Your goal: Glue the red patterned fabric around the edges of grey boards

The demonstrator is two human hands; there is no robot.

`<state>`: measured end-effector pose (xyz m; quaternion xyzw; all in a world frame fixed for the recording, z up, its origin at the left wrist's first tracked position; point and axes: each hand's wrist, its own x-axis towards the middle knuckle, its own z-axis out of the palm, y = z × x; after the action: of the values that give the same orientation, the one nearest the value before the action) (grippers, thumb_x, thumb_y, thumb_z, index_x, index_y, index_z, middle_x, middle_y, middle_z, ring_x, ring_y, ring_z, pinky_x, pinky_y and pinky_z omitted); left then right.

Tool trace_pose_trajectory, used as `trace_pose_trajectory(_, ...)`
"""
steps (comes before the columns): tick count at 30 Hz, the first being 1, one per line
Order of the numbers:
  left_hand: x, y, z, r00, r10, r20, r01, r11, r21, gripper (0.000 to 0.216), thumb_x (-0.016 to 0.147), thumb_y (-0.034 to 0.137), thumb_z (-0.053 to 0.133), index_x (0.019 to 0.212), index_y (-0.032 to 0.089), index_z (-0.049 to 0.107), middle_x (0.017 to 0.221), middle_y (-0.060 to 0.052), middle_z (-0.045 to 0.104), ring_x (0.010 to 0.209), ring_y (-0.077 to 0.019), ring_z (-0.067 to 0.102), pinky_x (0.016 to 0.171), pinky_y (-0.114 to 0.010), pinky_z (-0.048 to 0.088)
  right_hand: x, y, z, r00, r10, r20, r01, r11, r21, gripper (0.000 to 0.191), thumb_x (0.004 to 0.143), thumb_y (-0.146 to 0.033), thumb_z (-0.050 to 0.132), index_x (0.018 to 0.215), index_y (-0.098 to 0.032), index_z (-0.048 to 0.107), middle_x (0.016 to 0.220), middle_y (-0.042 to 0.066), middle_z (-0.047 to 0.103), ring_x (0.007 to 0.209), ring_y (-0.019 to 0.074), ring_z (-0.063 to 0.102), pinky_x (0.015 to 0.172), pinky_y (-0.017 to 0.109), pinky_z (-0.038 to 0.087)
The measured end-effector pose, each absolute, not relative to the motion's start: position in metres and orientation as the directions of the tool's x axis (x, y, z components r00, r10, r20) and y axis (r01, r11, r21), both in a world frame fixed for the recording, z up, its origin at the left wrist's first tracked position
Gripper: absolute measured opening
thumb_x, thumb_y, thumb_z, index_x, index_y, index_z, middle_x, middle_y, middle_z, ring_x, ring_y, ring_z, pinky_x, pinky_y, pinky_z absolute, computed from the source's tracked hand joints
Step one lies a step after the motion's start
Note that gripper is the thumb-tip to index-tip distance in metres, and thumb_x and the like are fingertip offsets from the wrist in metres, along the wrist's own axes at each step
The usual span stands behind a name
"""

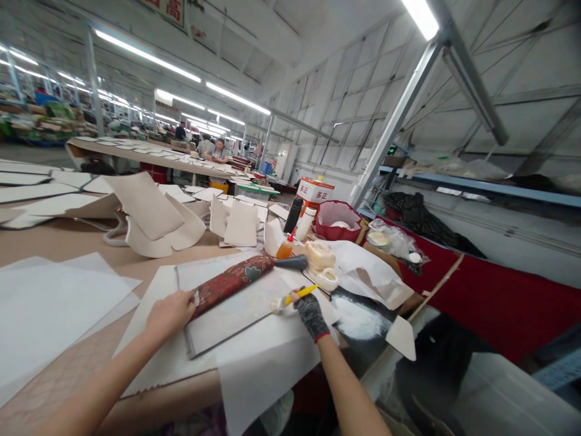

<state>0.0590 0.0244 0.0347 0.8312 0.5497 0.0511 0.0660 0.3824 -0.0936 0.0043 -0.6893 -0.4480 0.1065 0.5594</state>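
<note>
My left hand (171, 312) is closed on the near end of a red patterned fabric roll (233, 283). The roll lies slantwise across a flat pale panel (231, 315) with a dark edge. In a dark grey knit glove with bare fingertips, my right hand (311, 313) grips a yellow-handled brush (300, 294). The brush's pale bristles are at the panel's right end; whether they touch it I cannot tell. A dark grey cone-shaped piece (293, 262) sits at the roll's far end. Just beyond the right hand is a cream-coated container (321, 260).
Bent pale panels (145, 209) stand at the back left, with white sheets (59, 297) in front. An orange bottle (285, 247), a black flask (293, 215) and a red bowl (336, 221) stand behind. White residue (361, 318) covers a dark surface at right. People sit far off.
</note>
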Motion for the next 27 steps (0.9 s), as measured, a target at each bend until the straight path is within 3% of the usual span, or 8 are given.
trace_pose_trajectory(3, 0.057, 0.019, 0.038, 0.389, 0.921, 0.022, 0.903, -0.385, 0.192, 0.041, 0.084, 0.041, 0.031, 0.092, 0.016, 0.063, 0.098, -0.014, 0.067, 0.088, -0.0294, 0.062, 0.066, -0.035, 0.044, 0.416, -0.099, 0.020, 0.679, 0.611, 0.407, 0.546, -0.049, -0.836, 0.040, 0.064, -0.057, 0.060, 0.067, -0.018, 0.056, 0.069, 0.009, 0.064, 0.073, 0.0246, 0.061, 0.078, 0.043, 0.048)
trace_pose_trajectory(5, 0.059, 0.013, 0.039, 0.357, 0.925, 0.128, 0.910, -0.375, 0.178, 0.044, 0.085, 0.041, 0.033, 0.106, 0.013, 0.059, 0.105, -0.017, 0.065, 0.094, -0.0304, 0.060, 0.071, -0.037, 0.044, 0.401, -0.102, 0.024, 0.665, 0.614, 0.426, 0.565, -0.041, -0.824, 0.038, 0.064, -0.055, 0.061, 0.070, -0.017, 0.058, 0.075, 0.011, 0.066, 0.078, 0.0254, 0.062, 0.084, 0.044, 0.046)
trace_pose_trajectory(9, 0.065, 0.000, 0.033, 0.445, 0.799, 0.405, 0.848, -0.521, 0.097, 0.039, 0.087, 0.025, 0.035, 0.121, 0.014, 0.051, 0.120, -0.016, 0.058, 0.108, -0.0281, 0.053, 0.090, -0.041, 0.036, 0.305, -0.105, 0.018, 0.365, 0.855, 0.369, 0.429, 0.197, -0.881, 0.029, 0.073, -0.046, 0.058, 0.082, -0.019, 0.060, 0.083, 0.007, 0.068, 0.075, 0.0188, 0.064, 0.076, 0.032, 0.051)
trace_pose_trajectory(12, 0.067, -0.007, 0.021, 0.659, 0.678, 0.326, 0.689, -0.718, 0.101, 0.034, 0.088, 0.019, 0.033, 0.110, 0.020, 0.060, 0.103, -0.008, 0.068, 0.096, -0.0209, 0.059, 0.092, -0.037, 0.034, 0.266, -0.103, 0.014, 0.114, 0.935, 0.335, 0.360, 0.275, -0.891, 0.023, 0.074, -0.042, 0.060, 0.082, -0.020, 0.061, 0.082, 0.004, 0.069, 0.076, 0.0177, 0.065, 0.074, 0.029, 0.052)
trace_pose_trajectory(18, 0.062, -0.007, 0.009, 0.702, 0.689, 0.184, 0.664, -0.725, 0.181, 0.031, 0.089, 0.023, 0.040, 0.110, 0.024, 0.062, 0.096, -0.003, 0.071, 0.085, -0.0177, 0.060, 0.083, -0.030, 0.039, 0.308, -0.097, 0.030, 0.394, 0.820, 0.415, 0.696, 0.028, -0.717, 0.025, 0.072, -0.043, 0.058, 0.067, -0.019, 0.060, 0.067, 0.007, 0.066, 0.067, 0.0213, 0.063, 0.073, 0.036, 0.051)
trace_pose_trajectory(20, 0.062, -0.005, 0.011, 0.678, 0.717, 0.160, 0.683, -0.696, 0.222, 0.032, 0.089, 0.024, 0.039, 0.113, 0.024, 0.061, 0.096, -0.003, 0.071, 0.085, -0.0175, 0.061, 0.083, -0.029, 0.040, 0.293, -0.099, 0.035, 0.311, 0.849, 0.428, 0.705, 0.096, -0.702, 0.024, 0.073, -0.042, 0.059, 0.070, -0.018, 0.062, 0.069, 0.007, 0.067, 0.070, 0.0207, 0.064, 0.075, 0.034, 0.051)
trace_pose_trajectory(24, 0.062, 0.000, 0.018, 0.659, 0.747, 0.088, 0.683, -0.643, 0.347, 0.035, 0.091, 0.025, 0.033, 0.114, 0.023, 0.059, 0.094, -0.001, 0.072, 0.086, -0.0168, 0.064, 0.079, -0.026, 0.042, 0.225, -0.105, 0.034, -0.012, 0.947, 0.320, 0.428, 0.294, -0.855, 0.022, 0.077, -0.040, 0.057, 0.086, -0.020, 0.063, 0.082, 0.004, 0.070, 0.074, 0.0167, 0.066, 0.070, 0.026, 0.052)
trace_pose_trajectory(27, 0.060, 0.001, 0.021, 0.677, 0.734, 0.053, 0.665, -0.641, 0.383, 0.034, 0.090, 0.025, 0.035, 0.112, 0.023, 0.060, 0.095, -0.001, 0.072, 0.088, -0.0162, 0.065, 0.078, -0.024, 0.043, 0.199, -0.104, 0.033, -0.082, 0.947, 0.311, 0.547, 0.304, -0.780, 0.020, 0.077, -0.037, 0.058, 0.080, -0.019, 0.065, 0.076, 0.004, 0.070, 0.072, 0.0184, 0.066, 0.070, 0.029, 0.051)
